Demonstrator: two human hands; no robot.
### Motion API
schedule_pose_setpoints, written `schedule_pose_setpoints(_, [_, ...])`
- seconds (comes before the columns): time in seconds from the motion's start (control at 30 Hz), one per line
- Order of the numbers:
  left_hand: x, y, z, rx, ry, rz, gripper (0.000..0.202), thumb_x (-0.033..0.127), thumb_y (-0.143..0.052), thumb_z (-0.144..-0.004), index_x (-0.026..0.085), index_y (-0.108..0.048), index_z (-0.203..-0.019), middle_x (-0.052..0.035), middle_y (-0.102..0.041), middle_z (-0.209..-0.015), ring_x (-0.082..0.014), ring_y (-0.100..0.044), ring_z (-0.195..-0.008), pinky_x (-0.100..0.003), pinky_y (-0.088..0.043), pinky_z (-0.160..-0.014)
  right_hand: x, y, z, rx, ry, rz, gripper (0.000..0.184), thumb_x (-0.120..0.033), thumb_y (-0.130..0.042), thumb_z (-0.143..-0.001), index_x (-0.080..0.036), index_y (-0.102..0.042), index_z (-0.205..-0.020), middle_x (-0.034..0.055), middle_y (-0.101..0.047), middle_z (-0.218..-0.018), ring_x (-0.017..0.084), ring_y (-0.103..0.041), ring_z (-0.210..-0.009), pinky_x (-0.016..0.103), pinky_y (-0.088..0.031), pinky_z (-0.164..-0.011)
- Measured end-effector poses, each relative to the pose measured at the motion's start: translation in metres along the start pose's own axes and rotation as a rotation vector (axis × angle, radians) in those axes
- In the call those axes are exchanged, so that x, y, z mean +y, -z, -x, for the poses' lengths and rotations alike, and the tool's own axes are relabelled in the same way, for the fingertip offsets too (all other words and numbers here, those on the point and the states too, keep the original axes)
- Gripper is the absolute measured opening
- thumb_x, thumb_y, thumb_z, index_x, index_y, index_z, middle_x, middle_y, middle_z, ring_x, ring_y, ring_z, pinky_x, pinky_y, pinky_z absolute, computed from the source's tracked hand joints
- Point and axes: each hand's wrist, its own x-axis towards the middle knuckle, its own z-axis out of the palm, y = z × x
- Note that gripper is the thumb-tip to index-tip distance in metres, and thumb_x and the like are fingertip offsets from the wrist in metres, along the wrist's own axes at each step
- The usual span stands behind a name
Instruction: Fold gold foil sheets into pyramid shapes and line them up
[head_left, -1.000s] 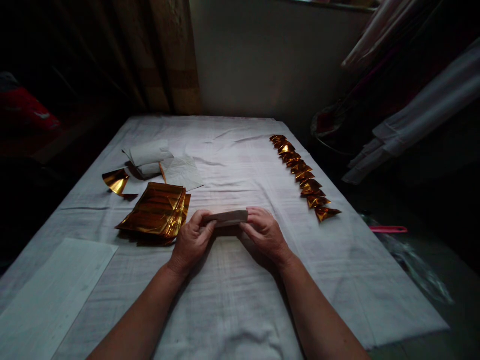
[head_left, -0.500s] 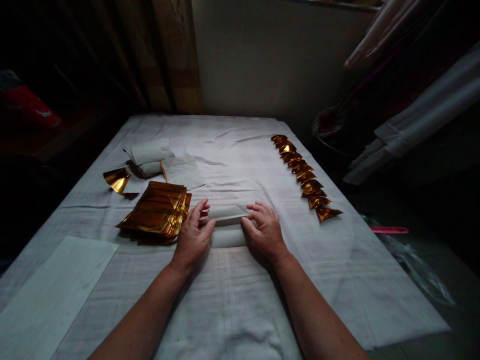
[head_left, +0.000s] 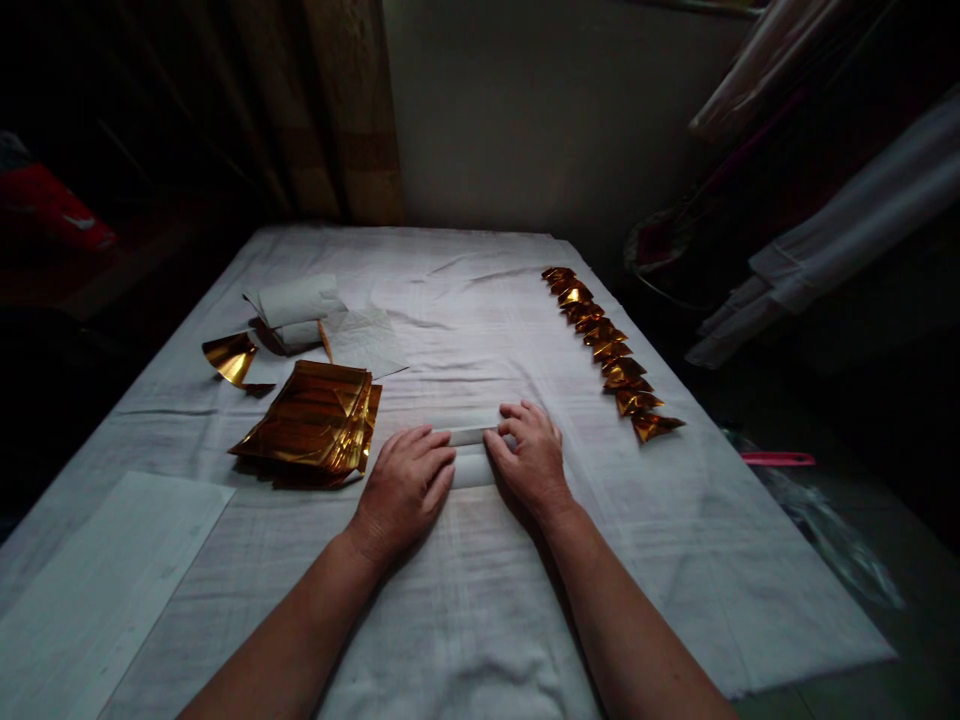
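Observation:
A folded strip of pale paper (head_left: pixel 471 452) lies on the white cloth (head_left: pixel 465 600) in front of me. My left hand (head_left: pixel 405 488) rests flat over its left end, fingers stretched out and pressing down. At the strip's right end my right hand (head_left: pixel 531 456) presses with fingers bent at the fold. To the left of my left hand sits a stack of gold foil sheets (head_left: pixel 311 420).
A row of several folded gold foil triangles (head_left: pixel 609 352) runs along the right edge of the cloth. One gold folded piece (head_left: pixel 231 357) and crumpled white paper (head_left: pixel 300 305) lie at the back left. A white sheet (head_left: pixel 97 590) covers the near left corner. A pink object (head_left: pixel 776 458) lies off the right edge.
The paper strip was held up between both hands, then laid down on the cloth. My left hand has now flattened over its left end and the right presses the other end.

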Motion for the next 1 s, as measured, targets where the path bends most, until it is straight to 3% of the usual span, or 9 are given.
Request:
schedule_pose_setpoints(0.23, [0.002, 0.006, 0.002, -0.126, 0.018, -0.039, 0.035, 0.036, -0.067, -0.085, 0.022, -0.066, -0.118, -0.0086, -0.063, -0.133, -0.0289, -0.052, -0.128, -0.051, -0.035, -0.113, 0.005, 0.008, -0.002, 0.025, 0.01, -0.079, 0.013, -0.029, -0.061, -0.079, -0.023, -0.064, -0.091, 0.0096, -0.07, -0.113, 0.028, -0.057, -0.116, 0.047, -0.042, -0.1])
schedule_pose_setpoints(0.37, [0.002, 0.008, 0.001, -0.177, 0.038, -0.066, 0.046, 0.043, -0.073, -0.081, 0.023, -0.063, -0.121, -0.0091, -0.062, -0.136, -0.0302, -0.051, -0.129, -0.055, -0.03, -0.114, 0.011, 0.02, -0.005, -0.062, 0.076, -0.156, 0.013, -0.02, -0.057, -0.077, -0.023, -0.065, -0.086, 0.0063, -0.071, -0.1, 0.024, -0.063, -0.1, 0.041, -0.047, -0.094])
schedule_pose_setpoints(0.5, [0.001, 0.006, 0.0, -0.143, 0.047, -0.069, 0.04, 0.04, -0.071, -0.083, 0.023, -0.064, -0.119, -0.0098, -0.064, -0.132, -0.0294, -0.054, -0.126, -0.055, -0.03, -0.114, 0.017, 0.029, -0.005, -0.183, 0.09, -0.159, 0.032, -0.009, -0.05, -0.069, -0.023, -0.068, -0.091, 0.0041, -0.071, -0.094, 0.022, -0.063, -0.095, 0.039, -0.049, -0.089])
schedule_pose_setpoints(0.63, [-0.001, 0.005, -0.001, -0.112, 0.062, -0.054, 0.038, 0.037, -0.071, -0.083, 0.023, -0.064, -0.117, -0.0102, -0.064, -0.131, -0.0302, -0.055, -0.125, -0.056, -0.031, -0.113, 0.02, 0.034, -0.003, -0.275, 0.158, -0.14, 0.046, -0.006, -0.049, -0.067, -0.026, -0.068, -0.103, 0.004, -0.069, -0.11, 0.022, -0.06, -0.108, 0.041, -0.046, -0.098])
schedule_pose_setpoints(0.8, [-0.002, 0.006, -0.001, -0.107, 0.069, -0.033, 0.038, 0.035, -0.071, -0.083, 0.023, -0.064, -0.118, -0.0101, -0.064, -0.131, -0.0298, -0.054, -0.126, -0.055, -0.03, -0.114, 0.019, 0.034, -0.001, -0.306, 0.212, -0.083, 0.039, -0.016, -0.058, -0.078, -0.028, -0.068, -0.114, 0.006, -0.064, -0.127, 0.024, -0.055, -0.122, 0.045, -0.042, -0.104])
schedule_pose_setpoints(1.0, [-0.002, 0.007, -0.001, -0.119, 0.067, -0.038, 0.042, 0.036, -0.073, -0.08, 0.024, -0.064, -0.119, -0.0101, -0.065, -0.13, -0.0311, -0.053, -0.126, -0.057, -0.03, -0.113, 0.015, 0.032, 0.001, -0.315, 0.278, -0.02, 0.044, -0.018, -0.067, -0.077, -0.031, -0.068, -0.119, 0.0086, -0.054, -0.14, 0.027, -0.048, -0.131, 0.049, -0.039, -0.108])
